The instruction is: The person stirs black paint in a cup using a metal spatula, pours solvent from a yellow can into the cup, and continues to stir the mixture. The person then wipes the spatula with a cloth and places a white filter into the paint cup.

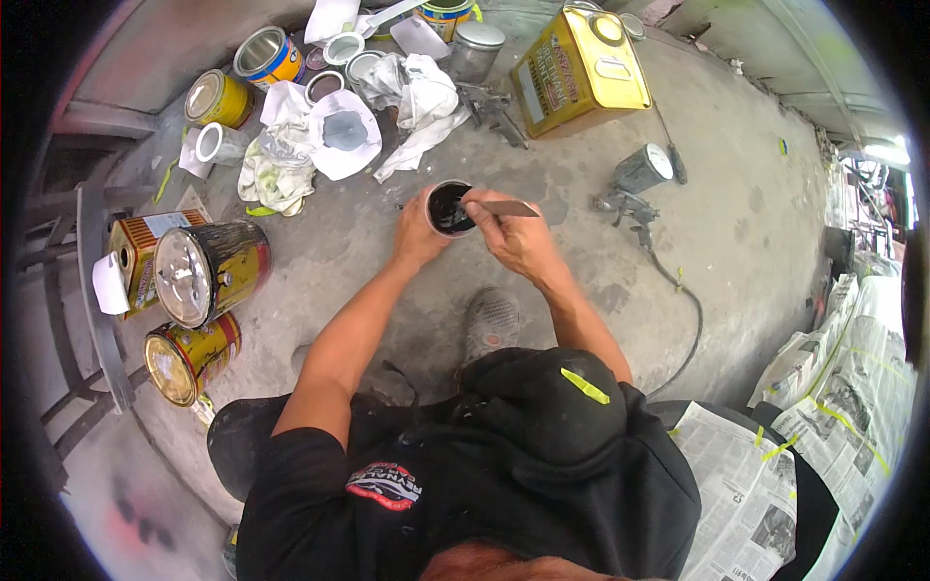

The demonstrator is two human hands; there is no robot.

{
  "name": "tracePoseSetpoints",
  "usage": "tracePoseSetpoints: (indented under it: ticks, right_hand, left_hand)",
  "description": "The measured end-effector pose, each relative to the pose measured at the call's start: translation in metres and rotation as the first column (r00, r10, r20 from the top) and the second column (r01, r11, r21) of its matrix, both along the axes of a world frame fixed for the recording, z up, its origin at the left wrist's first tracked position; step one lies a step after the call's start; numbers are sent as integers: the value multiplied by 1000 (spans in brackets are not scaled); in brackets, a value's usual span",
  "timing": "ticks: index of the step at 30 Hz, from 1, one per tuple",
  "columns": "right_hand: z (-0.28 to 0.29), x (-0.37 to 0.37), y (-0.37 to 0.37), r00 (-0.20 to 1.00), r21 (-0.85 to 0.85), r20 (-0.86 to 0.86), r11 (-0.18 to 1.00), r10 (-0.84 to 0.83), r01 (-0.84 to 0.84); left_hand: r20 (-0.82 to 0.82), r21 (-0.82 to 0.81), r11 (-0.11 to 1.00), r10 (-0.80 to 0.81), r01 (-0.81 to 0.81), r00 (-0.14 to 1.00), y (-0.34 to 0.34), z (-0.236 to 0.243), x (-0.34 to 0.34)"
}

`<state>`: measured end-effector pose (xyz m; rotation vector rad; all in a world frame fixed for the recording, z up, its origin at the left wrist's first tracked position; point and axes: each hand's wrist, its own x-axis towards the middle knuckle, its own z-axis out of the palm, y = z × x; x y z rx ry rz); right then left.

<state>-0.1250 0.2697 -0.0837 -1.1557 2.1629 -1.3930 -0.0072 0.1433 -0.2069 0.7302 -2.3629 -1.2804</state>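
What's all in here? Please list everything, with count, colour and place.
Cup of dark liquid: 1, pale rim, centre
Flat stick: 1, brownish, centre
Rectangular tins: 2, mostly yellow, top and left
Round cans: at least 6, mixed colours, top and left
Small pots: several, pale, upper left
Stained cloths: several, white, upper left
Paint-smeared sheet: 1, white and grey, upper left
Spray guns: apparently 2, grey, top and right
Hose: 1, dark, right
Newspaper sheets: several, grey-white, lower right
Tape strips: several, yellow, lower right
Shoe: 1, grey, below centre
Shirt: 1, black, bottom
Left hand: 1, bare, around the cup
Right hand: 1, bare, gripping the stick
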Motion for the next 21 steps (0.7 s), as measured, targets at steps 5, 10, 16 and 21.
tracePoseSetpoints:
  ticks: [5, 10, 16, 21]
  right_hand:
    - [15, -5, 5, 994, 255, -101, 967, 42, -15]
    - [9, 3, 2, 998, 54, -10, 997, 63, -62]
    - [27, -2, -1, 991, 178, -106, 982, 85, -65]
    - [7, -2, 1, 993, 44, -76, 995, 89, -86]
  left_hand:
    - [65, 74, 997, 0, -5, 998, -3, 0, 3]
    - [27, 41, 999, -9, 8, 1000, -3, 0, 2]
    - [32, 10, 1000, -11, 11, 999, -3, 1, 3]
    - [-2, 12, 1000, -19, 19, 1000, -2, 3, 1]
